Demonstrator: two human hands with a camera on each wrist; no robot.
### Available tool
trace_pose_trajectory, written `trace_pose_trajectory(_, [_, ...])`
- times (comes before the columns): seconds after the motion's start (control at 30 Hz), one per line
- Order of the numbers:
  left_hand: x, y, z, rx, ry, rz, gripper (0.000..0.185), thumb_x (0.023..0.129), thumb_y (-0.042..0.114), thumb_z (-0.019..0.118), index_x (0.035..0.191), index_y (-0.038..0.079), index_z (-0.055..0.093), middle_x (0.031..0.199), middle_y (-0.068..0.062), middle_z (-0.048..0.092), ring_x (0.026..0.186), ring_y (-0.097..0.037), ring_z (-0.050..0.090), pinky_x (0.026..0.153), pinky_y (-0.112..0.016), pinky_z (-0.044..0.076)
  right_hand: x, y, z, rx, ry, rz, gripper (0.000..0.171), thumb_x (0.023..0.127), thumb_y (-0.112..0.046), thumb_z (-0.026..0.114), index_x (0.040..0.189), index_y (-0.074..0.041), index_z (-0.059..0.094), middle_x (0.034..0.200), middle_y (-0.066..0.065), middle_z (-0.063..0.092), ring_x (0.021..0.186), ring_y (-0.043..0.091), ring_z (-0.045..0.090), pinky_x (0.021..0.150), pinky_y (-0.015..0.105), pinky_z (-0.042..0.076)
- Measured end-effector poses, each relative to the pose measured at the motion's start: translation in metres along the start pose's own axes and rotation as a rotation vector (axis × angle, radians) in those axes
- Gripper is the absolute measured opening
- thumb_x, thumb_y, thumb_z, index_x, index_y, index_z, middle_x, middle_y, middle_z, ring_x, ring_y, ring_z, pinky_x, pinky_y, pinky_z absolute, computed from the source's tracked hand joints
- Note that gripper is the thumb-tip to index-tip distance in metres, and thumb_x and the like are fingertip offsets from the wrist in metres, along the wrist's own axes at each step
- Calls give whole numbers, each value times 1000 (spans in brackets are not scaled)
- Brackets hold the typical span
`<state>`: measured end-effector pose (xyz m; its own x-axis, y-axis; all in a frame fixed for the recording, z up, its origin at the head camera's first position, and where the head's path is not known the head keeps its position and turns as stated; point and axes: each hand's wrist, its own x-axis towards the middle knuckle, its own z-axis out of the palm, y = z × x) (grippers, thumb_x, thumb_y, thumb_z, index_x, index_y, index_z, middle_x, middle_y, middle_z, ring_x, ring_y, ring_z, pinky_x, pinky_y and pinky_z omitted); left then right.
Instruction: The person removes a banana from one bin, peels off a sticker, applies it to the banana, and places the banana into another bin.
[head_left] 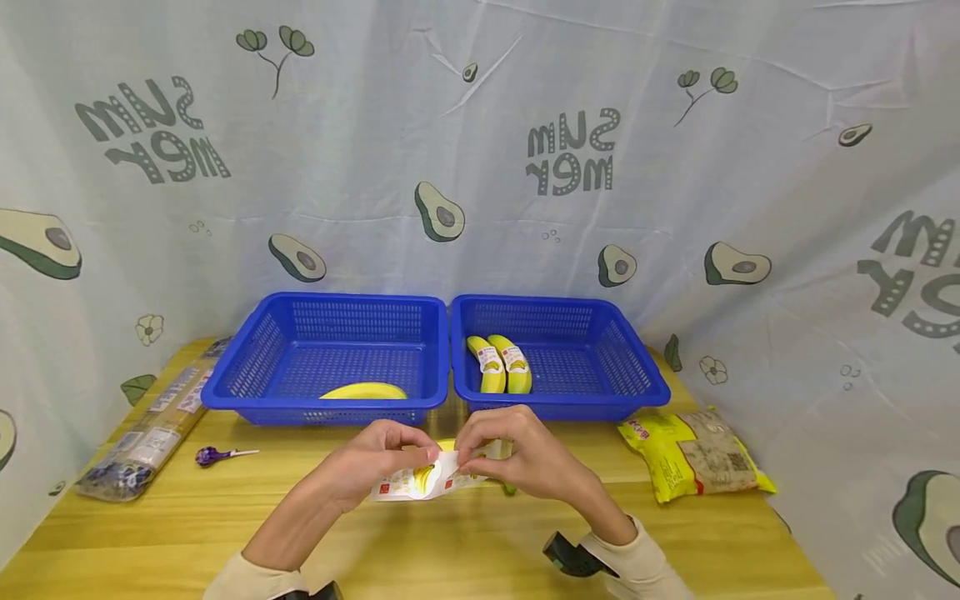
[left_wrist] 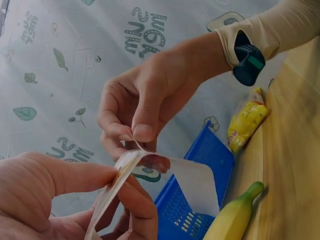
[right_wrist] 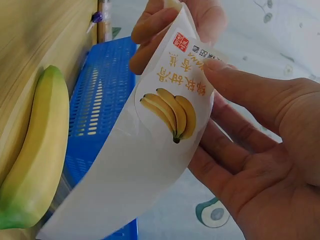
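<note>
**Both hands peel a banana sticker**

Nearest to my camera, my left hand [head_left: 378, 467] and right hand [head_left: 517, 458] both pinch the sticker sheet [head_left: 420, 482] above the table [head_left: 465, 542], in front of the two baskets [head_left: 337, 354]. One banana [right_wrist: 32, 150] lies just under it. I judge the sheet thin, light and floppy, easy to crease; better hold it at the edge, away from the printed label [right_wrist: 172, 107].

Even, bright, diffuse lighting; faint shadows. Head view bows at the edges. Wrist views blur nearest skin.
</note>
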<state>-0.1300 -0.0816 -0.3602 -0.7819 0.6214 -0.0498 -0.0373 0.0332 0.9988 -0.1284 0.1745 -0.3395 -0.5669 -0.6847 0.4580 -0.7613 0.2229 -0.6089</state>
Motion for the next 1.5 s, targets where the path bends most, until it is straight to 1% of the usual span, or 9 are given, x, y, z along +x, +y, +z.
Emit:
trace_pose_trajectory(0.27, [0,-2,-3,91,64,11,23,103,8,69,112,-13,74,92,-1,74,79,-12,65,71,-22,53,-2,2,-2,-21,-5,11,17,90,3,85,91,-12,78,110,4,78,103,15,73,81,38,65])
trace_pose_trajectory(0.5, [0,-4,-5,201,107,10,19,103,12,71,108,-6,77,104,-7,72,86,-15,66,83,-31,53,-2,6,-4,1,-6,-1,17,89,3,85,93,-12,78,104,2,78,101,12,72,86,31,63])
trace_pose_trajectory(0.63, [1,-6,-5,218,116,14,18,102,12,72,106,-5,78,103,-7,73,81,-15,64,71,-26,51,-1,8,-4,6,-6,-30,15,90,1,85,94,-12,77,99,0,77,97,12,73,86,35,64])
trace_pose_trajectory(0.77, [2,-9,-4,230,132,1,17,101,12,74,104,-4,78,91,-2,70,64,-11,48,52,-21,34,0,9,-4,2,3,-62,14,91,-1,84,95,-12,77,97,0,77,97,14,72,90,34,63])
trace_pose_trajectory(0.87, [3,-12,-3,235,131,-3,16,100,11,75,104,-3,78,83,2,65,59,-9,39,50,-20,27,1,11,-4,19,8,-50,14,91,0,84,95,-11,77,95,0,77,94,14,71,89,31,62])
trace_pose_trajectory(1.0, [4,-17,-3,244,102,22,13,99,8,74,102,-5,78,80,3,65,56,-7,40,49,-20,27,0,14,-2,56,-16,2,10,92,-1,83,96,-9,78,92,0,77,88,11,70,82,33,63])
trace_pose_trajectory(1.13, [6,-22,-2,272,61,61,11,98,5,75,99,-5,78,71,3,63,50,-6,37,46,-19,27,-1,18,0,46,-30,26,7,94,-2,81,97,-8,79,91,1,78,86,8,69,79,33,64])
trace_pose_trajectory(1.23, [8,-26,0,300,43,73,10,97,6,76,95,-4,78,70,3,64,50,-5,42,45,-17,31,-1,21,1,54,-36,50,8,94,-2,82,97,-8,79,90,0,78,85,6,67,78,30,62])
trace_pose_trajectory(1.5, [9,-34,3,426,34,54,9,93,1,78,85,3,79,68,4,61,48,-5,39,44,-16,32,-2,22,3,232,-103,85,5,96,3,79,98,-1,76,91,10,76,84,8,68,76,33,66])
